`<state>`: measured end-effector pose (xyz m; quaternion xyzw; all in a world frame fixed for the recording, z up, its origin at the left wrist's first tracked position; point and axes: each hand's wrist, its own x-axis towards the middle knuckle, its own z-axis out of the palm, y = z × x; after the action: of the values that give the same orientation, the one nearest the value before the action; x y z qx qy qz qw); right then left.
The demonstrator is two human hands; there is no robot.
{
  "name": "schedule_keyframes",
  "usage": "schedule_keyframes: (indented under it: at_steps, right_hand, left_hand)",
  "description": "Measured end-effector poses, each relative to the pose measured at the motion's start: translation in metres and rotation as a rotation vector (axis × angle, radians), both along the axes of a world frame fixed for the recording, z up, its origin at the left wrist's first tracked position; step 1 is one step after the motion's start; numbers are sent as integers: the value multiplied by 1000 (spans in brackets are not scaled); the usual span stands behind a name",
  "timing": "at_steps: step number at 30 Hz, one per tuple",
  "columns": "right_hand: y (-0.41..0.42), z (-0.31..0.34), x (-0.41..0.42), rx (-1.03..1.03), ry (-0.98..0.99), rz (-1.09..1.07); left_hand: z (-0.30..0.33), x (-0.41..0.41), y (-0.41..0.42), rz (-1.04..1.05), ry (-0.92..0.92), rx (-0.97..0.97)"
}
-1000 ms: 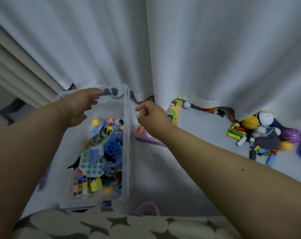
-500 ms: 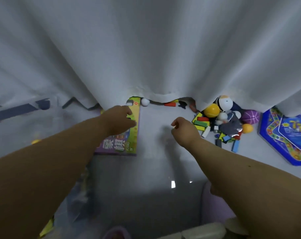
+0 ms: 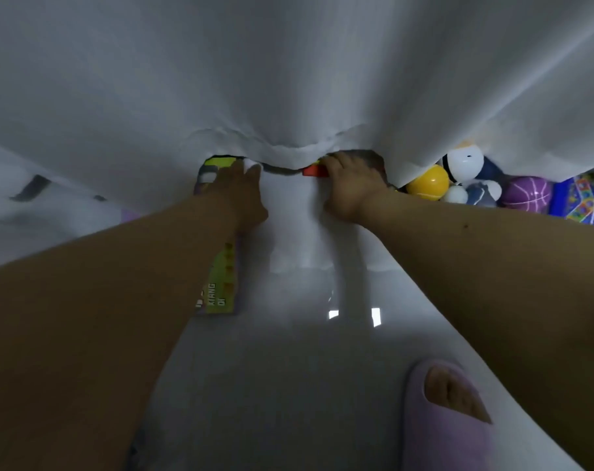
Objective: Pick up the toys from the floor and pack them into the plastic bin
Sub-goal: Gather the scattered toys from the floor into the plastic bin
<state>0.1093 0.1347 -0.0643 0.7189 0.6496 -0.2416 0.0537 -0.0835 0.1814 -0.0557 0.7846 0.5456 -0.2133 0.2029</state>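
Reaching under the curtain hem, the left hand touches a white ball with straight fingers while the right hand curls over a red block on the floor; lifting the fabric aside first should secure both grips.

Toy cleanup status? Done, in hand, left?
Done: cannot tell, the bin is out of view. In hand: left hand reaches the white ball; right hand touches the red block. Left: yellow ball, purple ball, game box.
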Motion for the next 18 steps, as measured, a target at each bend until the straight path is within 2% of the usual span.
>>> schedule_keyframes:
  at_steps: [3, 5, 9, 14, 16, 18]
  right_hand:
    - [11, -9, -2, 16, -14, 42]
    - [14, -13, -3, 58, -44, 55]
    - [11, -17, -11, 128, -57, 27]
    - [4, -21, -22, 60, -23, 14]
    - [-1, -20, -23, 18, -20, 13]
    - [-7, -21, -23, -24, 24, -38]
  left_hand:
    - [-7, 8, 9, -59, -19, 61]
    - [-8, 13, 8, -70, -71, 51]
    - [-22, 20, -14, -86, -56, 35]
    - [-31, 29, -52, 260, -390, 45]
    - [-34, 31, -61, 440, -507, -31]
    - [-33, 35, -66, 718, -687, -165]
